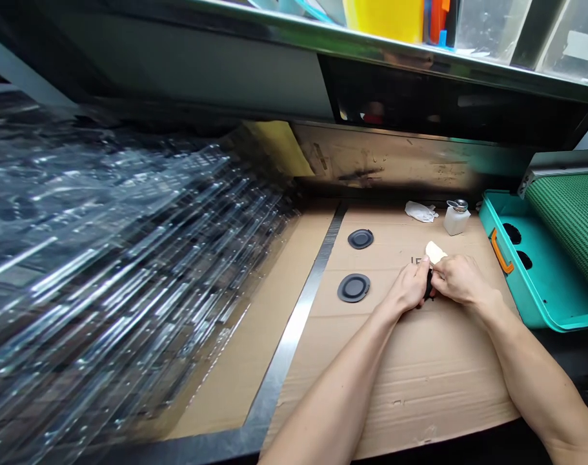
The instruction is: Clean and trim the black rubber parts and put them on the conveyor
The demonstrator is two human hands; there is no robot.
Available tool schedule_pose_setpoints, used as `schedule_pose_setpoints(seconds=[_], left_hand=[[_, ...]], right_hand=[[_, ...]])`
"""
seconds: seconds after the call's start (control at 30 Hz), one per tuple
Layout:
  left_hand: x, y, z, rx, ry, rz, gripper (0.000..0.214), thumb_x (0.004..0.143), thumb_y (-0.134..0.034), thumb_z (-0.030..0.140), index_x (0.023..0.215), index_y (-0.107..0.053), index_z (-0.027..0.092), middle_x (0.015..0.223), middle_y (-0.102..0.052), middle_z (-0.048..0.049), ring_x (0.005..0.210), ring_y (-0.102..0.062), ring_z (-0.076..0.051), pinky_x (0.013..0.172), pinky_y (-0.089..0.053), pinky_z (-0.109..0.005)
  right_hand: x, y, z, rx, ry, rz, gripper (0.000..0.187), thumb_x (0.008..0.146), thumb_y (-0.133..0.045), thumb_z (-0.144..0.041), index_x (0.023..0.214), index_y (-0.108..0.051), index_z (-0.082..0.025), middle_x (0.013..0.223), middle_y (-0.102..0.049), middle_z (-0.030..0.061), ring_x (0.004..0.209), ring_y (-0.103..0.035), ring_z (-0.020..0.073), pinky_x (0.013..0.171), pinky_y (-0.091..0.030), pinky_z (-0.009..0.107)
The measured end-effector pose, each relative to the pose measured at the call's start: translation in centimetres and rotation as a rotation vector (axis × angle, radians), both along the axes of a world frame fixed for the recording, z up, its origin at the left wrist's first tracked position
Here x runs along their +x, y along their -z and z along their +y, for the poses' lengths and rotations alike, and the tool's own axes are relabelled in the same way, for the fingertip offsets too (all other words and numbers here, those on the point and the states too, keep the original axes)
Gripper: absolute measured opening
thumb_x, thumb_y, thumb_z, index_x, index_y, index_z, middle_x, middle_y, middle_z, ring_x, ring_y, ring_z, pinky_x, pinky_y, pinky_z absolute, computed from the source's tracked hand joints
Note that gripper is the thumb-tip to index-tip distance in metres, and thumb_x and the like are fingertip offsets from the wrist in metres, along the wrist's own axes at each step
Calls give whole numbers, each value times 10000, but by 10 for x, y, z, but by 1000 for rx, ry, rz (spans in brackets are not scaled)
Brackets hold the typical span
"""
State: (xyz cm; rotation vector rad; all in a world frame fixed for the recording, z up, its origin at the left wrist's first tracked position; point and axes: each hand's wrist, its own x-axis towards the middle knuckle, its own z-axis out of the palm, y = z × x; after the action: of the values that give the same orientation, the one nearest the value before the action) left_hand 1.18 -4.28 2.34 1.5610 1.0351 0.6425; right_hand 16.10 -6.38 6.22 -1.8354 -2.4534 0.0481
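View: I'm watching remotely thru the head cam, looking fwd and down; two bare forearms reach in from the bottom edge, hands meeting right of centre over a cardboard-covered worktop (395, 400).
Black piece: between the hands, a dark narrow strip (428, 284) showing, approx. at the cardboard's mid-depth. Full shape hidden by the hands. Visible part's long axis runs roughly away from the wearer, i.e. near to far.
L hand: left hand (410, 284) on the piece's left side, fingers closed on it, no gap that I can see.
R hand: right hand (459, 278) on the other side, fingers bent in tight, seemingly pinching a white pad (435, 252).
Pad vs. piece: pad pokes out just beyond the fingertips, on the piece's far end. Both hands abt. equally near the piece; R hand looks nearer the pad's right end.
Dark discs: far disc (360, 239) and near disc (354, 288), both flat, left of the L hand, apart from each other.
Teal tray: tray (536, 309) w/ orange handle (501, 252), right of the R hand.
Bottle: white bottle (457, 219) beyond the hands, crumpled white cloth (421, 212) just left of it.
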Motion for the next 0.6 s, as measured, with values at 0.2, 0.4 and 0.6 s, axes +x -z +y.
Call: schedule_pose_setpoints(seconds=[0.2,0.4,0.6], left_hand=[[1,3,0,35,-5,-20,760,1000,-203,608,550,-612,153,380,-505,-37,348,-493,-125,447,-388,-236],[1,4,-1,2,-23,-22,777,987,-197,650,552,-605,152,393,-517,-44,344,-485,-120,423,-364,-228],[1,4,-2,14,-24,-34,782,983,-201,664,556,-610,153,388,-512,-40,342,-484,-118,422,-371,-225]], right_hand=[[3,9,3,113,-58,27,302,933,-491,-257,769,-737,-199,845,-742,62,773,-642,181,679,-347,286],[-1,8,2,95,-19,6,264,903,-522,-252,772,-744,-197,841,-749,71,750,-645,190,652,-344,288],[-2,6,2,103,-12,-2,272,912,-509,-253,790,-745,-195,850,-746,72,772,-655,191,665,-356,283]])
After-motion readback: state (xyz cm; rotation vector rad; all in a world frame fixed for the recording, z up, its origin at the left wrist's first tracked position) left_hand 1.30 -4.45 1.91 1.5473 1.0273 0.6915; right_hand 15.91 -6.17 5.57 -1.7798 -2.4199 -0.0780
